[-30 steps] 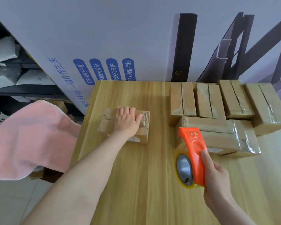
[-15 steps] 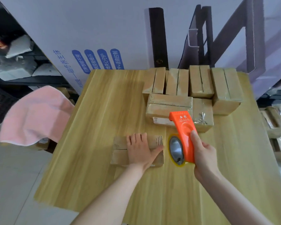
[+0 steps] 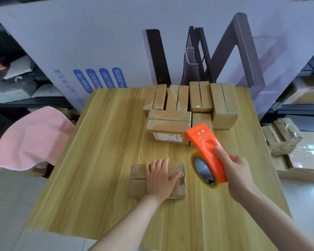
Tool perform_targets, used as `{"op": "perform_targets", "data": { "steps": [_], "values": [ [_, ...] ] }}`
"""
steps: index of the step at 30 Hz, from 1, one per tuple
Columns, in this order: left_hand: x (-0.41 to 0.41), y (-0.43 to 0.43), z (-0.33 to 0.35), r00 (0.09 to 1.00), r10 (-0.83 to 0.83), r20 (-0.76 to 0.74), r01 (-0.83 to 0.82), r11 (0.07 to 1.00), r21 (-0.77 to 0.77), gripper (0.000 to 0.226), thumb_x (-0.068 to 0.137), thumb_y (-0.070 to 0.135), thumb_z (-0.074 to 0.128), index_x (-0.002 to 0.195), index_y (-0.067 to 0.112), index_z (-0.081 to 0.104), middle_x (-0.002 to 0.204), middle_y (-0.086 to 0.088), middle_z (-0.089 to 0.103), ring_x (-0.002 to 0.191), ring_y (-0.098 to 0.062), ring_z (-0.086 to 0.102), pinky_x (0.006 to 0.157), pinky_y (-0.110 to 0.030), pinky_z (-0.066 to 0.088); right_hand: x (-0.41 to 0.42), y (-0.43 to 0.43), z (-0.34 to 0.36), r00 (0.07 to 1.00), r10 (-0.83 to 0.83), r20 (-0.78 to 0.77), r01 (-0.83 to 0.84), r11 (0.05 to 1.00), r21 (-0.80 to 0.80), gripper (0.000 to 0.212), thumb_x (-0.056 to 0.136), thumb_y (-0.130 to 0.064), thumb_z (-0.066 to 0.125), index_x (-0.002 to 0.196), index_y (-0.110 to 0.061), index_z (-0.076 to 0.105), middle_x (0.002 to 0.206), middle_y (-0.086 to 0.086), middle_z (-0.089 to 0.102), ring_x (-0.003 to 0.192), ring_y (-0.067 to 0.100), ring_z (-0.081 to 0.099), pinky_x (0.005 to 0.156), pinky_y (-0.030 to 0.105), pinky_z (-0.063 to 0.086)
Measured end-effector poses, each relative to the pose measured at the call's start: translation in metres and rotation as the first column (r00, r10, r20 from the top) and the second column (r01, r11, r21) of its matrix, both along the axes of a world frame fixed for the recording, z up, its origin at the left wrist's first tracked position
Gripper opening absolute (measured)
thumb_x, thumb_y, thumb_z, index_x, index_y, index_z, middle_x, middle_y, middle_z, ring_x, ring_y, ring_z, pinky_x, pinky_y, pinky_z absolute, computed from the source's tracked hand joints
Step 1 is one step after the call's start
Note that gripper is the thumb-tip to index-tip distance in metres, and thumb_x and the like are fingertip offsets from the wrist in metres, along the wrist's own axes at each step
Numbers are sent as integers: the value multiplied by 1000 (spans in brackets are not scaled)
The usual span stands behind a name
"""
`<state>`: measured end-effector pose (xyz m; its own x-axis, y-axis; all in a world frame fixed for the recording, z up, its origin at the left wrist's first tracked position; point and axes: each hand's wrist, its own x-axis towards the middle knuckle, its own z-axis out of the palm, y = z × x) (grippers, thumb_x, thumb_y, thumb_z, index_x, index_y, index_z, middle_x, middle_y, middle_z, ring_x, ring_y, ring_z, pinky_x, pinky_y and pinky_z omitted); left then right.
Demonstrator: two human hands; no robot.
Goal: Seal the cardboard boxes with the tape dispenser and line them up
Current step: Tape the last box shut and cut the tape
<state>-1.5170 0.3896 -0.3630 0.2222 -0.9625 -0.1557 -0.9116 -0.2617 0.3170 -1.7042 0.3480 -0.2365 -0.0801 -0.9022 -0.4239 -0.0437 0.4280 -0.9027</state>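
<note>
A small cardboard box (image 3: 138, 180) lies near the middle of the wooden table (image 3: 101, 160), its top seam running left to right. My left hand (image 3: 160, 176) rests flat on top of it, fingers spread over the flaps. My right hand (image 3: 237, 171) grips an orange tape dispenser (image 3: 207, 149) with a roll of clear tape, held in the air just right of the box and not touching it. Several taped boxes (image 3: 199, 98) stand in a row at the table's far edge, and a larger taped box (image 3: 168, 126) lies in front of them.
A big white printed carton (image 3: 116, 42) stands behind the table. A pink cloth (image 3: 31, 138) hangs at the left. More boxes (image 3: 281, 136) are stacked on the floor at the right. Shelving with packages lines both sides.
My left hand has pulled the small box from the table's left part to nearer me. The dispenser has stayed in my right hand, now beside the box. My view has risen and pulled back.
</note>
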Motion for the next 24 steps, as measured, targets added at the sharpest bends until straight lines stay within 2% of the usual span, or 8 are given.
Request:
{"op": "perform_targets", "data": {
  "steps": [2, 4, 7, 8, 11, 16, 20, 24],
  "values": [
    [9, -11, 20, 944, 93, -317, -93, 996, 15, 80, 79, 67, 21, 141, 22, 43, 140, 5, 50, 133, -16, 40, 115, -42, 21, 2, 3, 15, 998, 64, -21, -65, 996, -59, 38, 92, -28, 60, 63, -3, 57, 45, 6, 56, 36, 13, 51, 36, 24, 40],
    [19, -26, 56, 778, 199, -595, -236, 972, 16, 65, 82, 57, 31, 131, 21, 55, 128, 5, 60, 123, -13, 51, 100, -30, 37, 5, 5, 28, 990, 138, -44, -142, 984, -109, 37, 93, -24, 59, 65, 0, 58, 42, 7, 55, 31, 15, 50, 30, 23, 39],
    [37, -44, 121, 512, 195, -836, -300, 953, 39, 37, 97, 42, 44, 112, 16, 66, 101, 3, 71, 97, -11, 65, 85, -27, 46, 15, 5, 41, 975, 214, -55, -220, 962, -162, 28, 92, -24, 60, 75, -3, 66, 48, 15, 59, 34, 25, 53, 33, 28, 44],
    [43, -46, 141, 472, 169, -865, -257, 965, 48, 33, 100, 36, 45, 111, 14, 66, 99, 1, 71, 92, -12, 66, 83, -27, 48, 19, 5, 44, 973, 223, -60, -230, 958, -173, 26, 92, -24, 61, 76, -4, 67, 50, 16, 60, 35, 26, 54, 33, 29, 45],
    [60, -45, 184, 462, 112, -880, -140, 989, 52, 27, 100, 30, 47, 106, 16, 69, 94, 2, 73, 85, -10, 68, 84, -31, 52, 32, 6, 54, 966, 241, -94, -255, 947, -197, 24, 90, -26, 63, 79, -5, 68, 56, 19, 63, 41, 29, 56, 36, 36, 49],
    [79, -35, 204, 430, 96, -898, -106, 993, 55, 20, 98, 25, 53, 93, 21, 72, 88, 0, 71, 84, -14, 62, 86, -33, 52, 48, 8, 64, 941, 277, -196, -322, 911, -256, 27, 88, -26, 67, 83, 0, 69, 62, 24, 64, 44, 28, 58, 37, 37, 51],
    [87, -31, 208, 398, 106, -911, -75, 994, 83, 17, 96, 26, 55, 99, 18, 70, 87, 0, 70, 83, -12, 62, 83, -31, 53, 57, 12, 71, 920, 288, -267, -363, 882, -301, 28, 88, -24, 67, 79, 2, 68, 61, 25, 63, 46, 33, 60, 39, 48, 51],
    [94, -29, 213, 307, 142, -941, -112, 987, 112, 20, 96, 29, 54, 90, 19, 70, 78, 4, 70, 73, -10, 64, 76, -30, 53, 60, 12, 74, 921, 308, -238, -372, 875, -309, 30, 89, -23, 66, 82, 6, 68, 68, 33, 61, 46, 32, 58, 39, 41, 52]
  ]
}}
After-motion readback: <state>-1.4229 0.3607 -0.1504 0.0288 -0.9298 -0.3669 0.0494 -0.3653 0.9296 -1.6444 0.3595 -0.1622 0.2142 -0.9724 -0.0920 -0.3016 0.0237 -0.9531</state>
